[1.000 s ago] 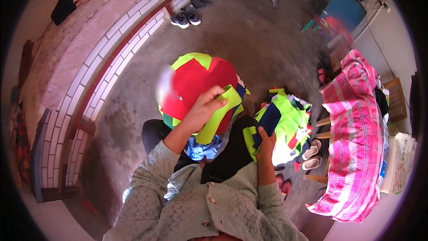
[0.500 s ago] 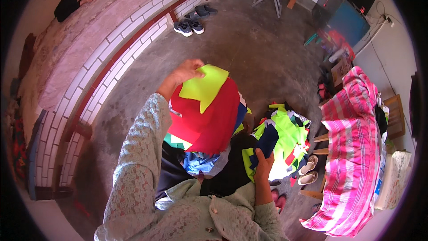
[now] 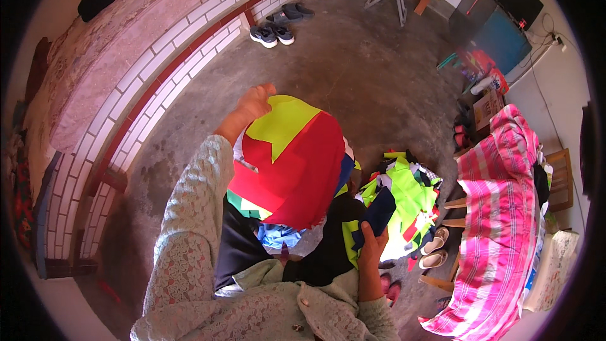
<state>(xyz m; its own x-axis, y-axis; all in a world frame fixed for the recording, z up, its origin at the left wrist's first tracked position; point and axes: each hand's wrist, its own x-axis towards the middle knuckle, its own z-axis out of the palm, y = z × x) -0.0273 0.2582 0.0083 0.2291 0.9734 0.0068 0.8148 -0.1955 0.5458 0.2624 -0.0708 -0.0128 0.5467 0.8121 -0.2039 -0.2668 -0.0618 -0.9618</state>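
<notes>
A yellow-green cloth scrap (image 3: 284, 119) lies over a larger red cloth (image 3: 293, 180) spread across a stack of fabric on my lap. At the scrap's far left edge is my left hand (image 3: 254, 103), fingers closed on it. On my right thigh, my right hand (image 3: 374, 245) grips a bundle of dark blue cloth scraps (image 3: 379, 209), with a yellow-green scrap (image 3: 350, 235) along its left side. Green, white and blue fabric edges peek out from under the red cloth. The tips of my left fingers are partly hidden.
A heap of mixed cloth scraps (image 3: 404, 192) lies on the floor to the right, near beige shoes (image 3: 434, 249). Further right stands something draped in a pink checked cloth (image 3: 495, 227). A white-tiled brick ledge (image 3: 164, 63) runs along the left, with dark shoes (image 3: 271, 35) beside it.
The yellow-green scrap now lies flatter on the red cloth, further to the left. My left hand has shifted slightly left with it. The right hand still holds its bundle.
</notes>
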